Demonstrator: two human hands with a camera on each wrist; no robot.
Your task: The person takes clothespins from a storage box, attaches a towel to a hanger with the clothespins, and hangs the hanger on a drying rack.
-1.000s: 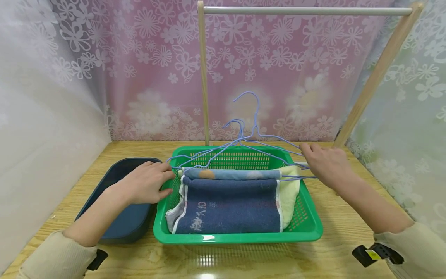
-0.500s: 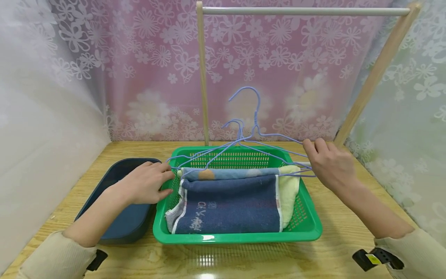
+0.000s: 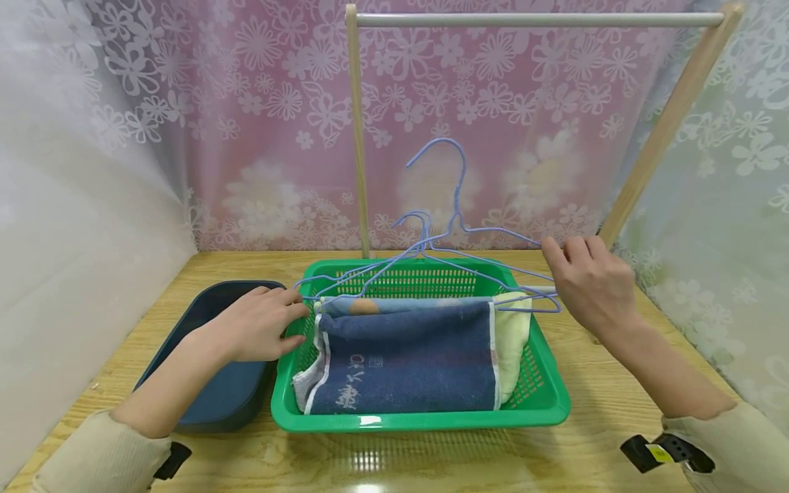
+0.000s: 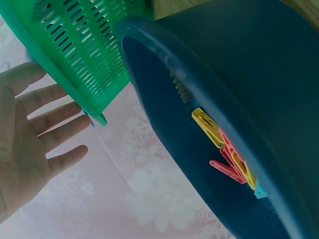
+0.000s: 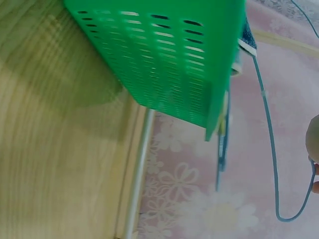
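My right hand (image 3: 594,287) grips the right shoulder of a lilac wire clothes hanger (image 3: 457,202). Over its bottom wire hangs a navy towel (image 3: 407,356) with white edges, its lower part inside the green basket (image 3: 419,421). In the right wrist view the hanger (image 5: 269,124) loops to fingertips at the edge. My left hand (image 3: 253,325) is beside the basket's left rim, by the ends of the other hangers; the left wrist view shows the hand (image 4: 30,119) with fingers straight, holding nothing. Behind the navy towel lie a light blue patterned towel (image 3: 394,305) and a yellow one (image 3: 513,356).
A dark blue bin (image 3: 216,400) stands left of the basket under my left forearm; yellow, red and blue clothespins (image 4: 208,128) lie in it. Behind rises a wooden rack with a metal bar (image 3: 536,20). Flowered curtains (image 3: 265,157) enclose the wooden table (image 3: 616,411).
My right hand has moved up and slightly right, raising the front hanger's hook and the right side of the navy towel's top edge. The left hand has stayed in place.
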